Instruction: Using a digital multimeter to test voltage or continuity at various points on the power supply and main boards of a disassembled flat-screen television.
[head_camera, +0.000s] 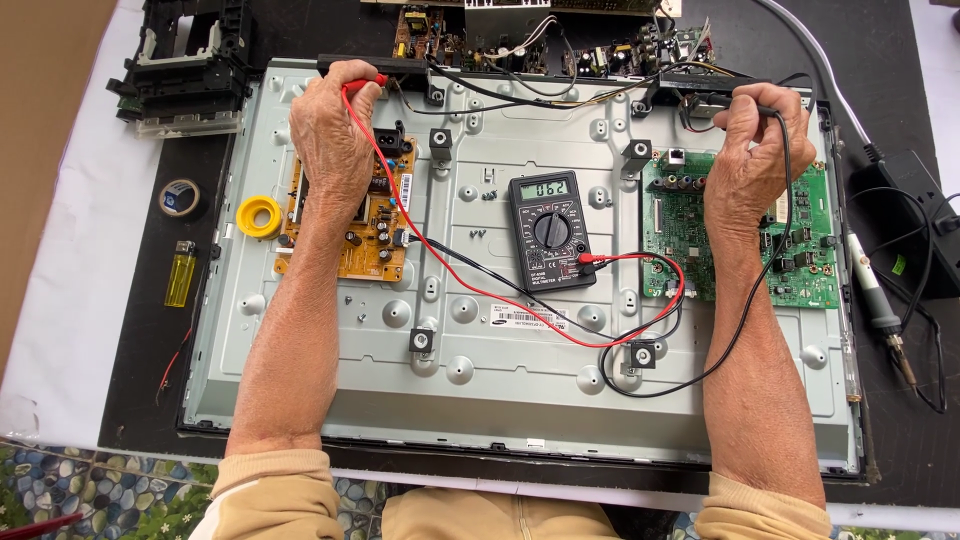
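Black worktop (130, 330), white sheet (70, 300), pebbled floor (90, 495)

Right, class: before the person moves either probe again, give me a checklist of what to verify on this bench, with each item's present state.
1. Red probe gripped in the left hand: ok.
2. Black probe gripped in the right hand: ok.
3. Both leads plugged into the meter: ok, red and black plugs sit at its lower right.
4. Meter switched on and reading: ok, digits show on the display.
5. Probe tips touching the intended contacts: cannot tell, the hands hide both tips.
6. Soldering iron away from the leads: ok, it lies off the panel at the right.
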